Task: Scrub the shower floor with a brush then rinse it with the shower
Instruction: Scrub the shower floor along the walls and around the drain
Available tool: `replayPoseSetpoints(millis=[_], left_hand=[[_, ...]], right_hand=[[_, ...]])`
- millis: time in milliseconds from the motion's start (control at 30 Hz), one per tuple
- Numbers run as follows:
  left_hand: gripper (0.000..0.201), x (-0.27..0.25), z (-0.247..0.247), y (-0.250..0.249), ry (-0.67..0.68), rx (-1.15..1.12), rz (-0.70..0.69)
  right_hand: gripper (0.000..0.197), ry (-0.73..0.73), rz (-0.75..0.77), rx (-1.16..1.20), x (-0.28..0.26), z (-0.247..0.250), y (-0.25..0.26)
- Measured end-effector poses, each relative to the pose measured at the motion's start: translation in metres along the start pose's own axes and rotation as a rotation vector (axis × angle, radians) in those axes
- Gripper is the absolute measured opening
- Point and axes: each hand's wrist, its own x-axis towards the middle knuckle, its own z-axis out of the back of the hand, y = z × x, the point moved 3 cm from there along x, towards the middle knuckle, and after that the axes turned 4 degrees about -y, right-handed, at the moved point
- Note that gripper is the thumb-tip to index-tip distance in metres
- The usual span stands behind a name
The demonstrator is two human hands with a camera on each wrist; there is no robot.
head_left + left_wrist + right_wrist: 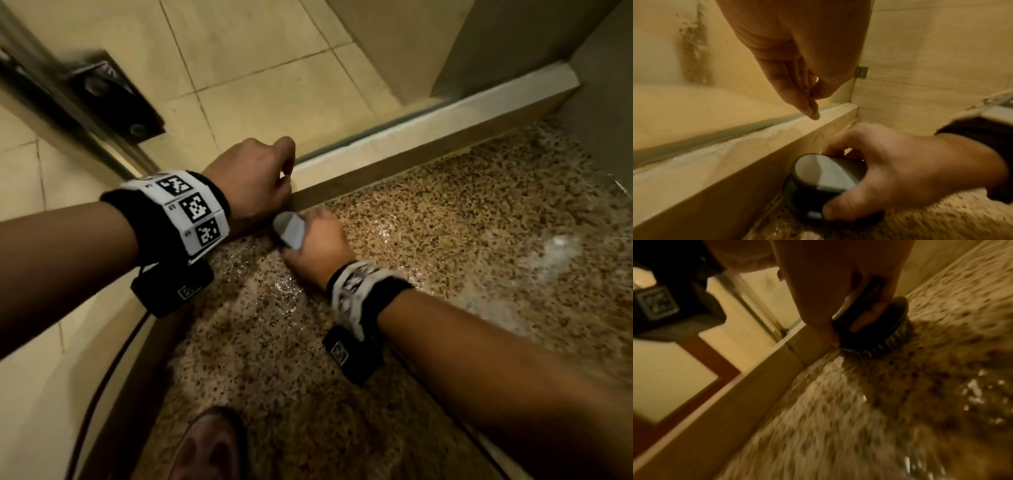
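A shoe (209,445) stands at the near edge of the wet, speckled floor (428,219). The right hand (315,240) has fingers and thumb curled round a dark brush (289,229), bristles down on the floor against the curb (394,142). The left hand (253,178), fingers loosely bent and holding nothing, hangs over the curb, fingertips (812,112) close to its top.

At upper left of your head view, a dark metal hinge plate (113,94) sits over cream floor tiles (260,44); a brown shoe (205,445) shows at bottom.
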Motion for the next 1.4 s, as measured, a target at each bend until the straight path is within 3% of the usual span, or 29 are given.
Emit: replayPoseSetpoints(millis=[100, 200, 300, 400, 500, 667, 800, 900, 1000, 1100, 1167, 1233, 1333, 1400], left_hand=[[0.021, 0.002, 0.007, -0.001, 0.021, 0.017, -0.072], [0.022, 0.001, 0.013, 0.002, 0.009, 0.026, -0.097], [0.022, -0.004, 0.011, 0.004, 0.022, 0.023, -0.099], [0.02, -0.008, 0.005, 0.005, 0.061, 0.055, -0.095], [0.02, -0.009, 0.003, 0.005, 0.092, 0.076, -0.103], [0.019, -0.013, 0.005, 0.016, 0.072, 0.062, -0.105], [0.022, -0.009, 0.005, 0.009, 0.091, 0.066, -0.114], [0.022, -0.001, 0.007, -0.003, 0.055, 0.038, -0.156], [0.021, 0.004, 0.008, -0.009, 0.049, 0.028, -0.16], [0.022, 0.002, 0.009, -0.004, 0.051, 0.022, -0.152], [0.022, -0.004, 0.009, 0.005, 0.071, 0.027, -0.136], [0.022, -0.008, 0.008, 0.011, 0.093, 0.052, -0.124], [0.023, -0.001, 0.006, -0.005, 0.101, 0.093, -0.153], [0.024, 0.008, 0.008, -0.023, 0.085, 0.083, -0.196]], right_hand=[[0.059, -0.129, -0.192, -0.053, 0.024, 0.043, -0.041], [0.064, -0.19, -0.223, -0.18, 0.024, 0.053, -0.047], [0.058, -0.14, -0.131, -0.062, 0.002, 0.019, -0.009], [0.054, 0.004, 0.046, -0.051, -0.009, -0.018, 0.028], [0.052, 0.045, 0.072, -0.069, 0.003, -0.014, 0.022], [0.053, -0.05, 0.011, -0.194, 0.009, 0.007, -0.001], [0.05, 0.029, 0.126, -0.234, -0.003, -0.03, 0.044], [0.058, 0.117, 0.29, -0.298, -0.008, -0.046, 0.06], [0.066, 0.183, 0.337, -0.284, -0.008, -0.042, 0.062], [0.049, 0.163, 0.158, -0.298, 0.005, -0.01, 0.028], [0.05, 0.051, -0.029, -0.257, 0.014, 0.021, 0.003], [0.053, 0.049, -0.065, -0.351, 0.018, 0.023, 0.002], [0.042, 0.202, 0.149, -0.355, -0.002, -0.019, 0.047], [0.053, 0.314, 0.289, -0.278, -0.026, -0.05, 0.079]])
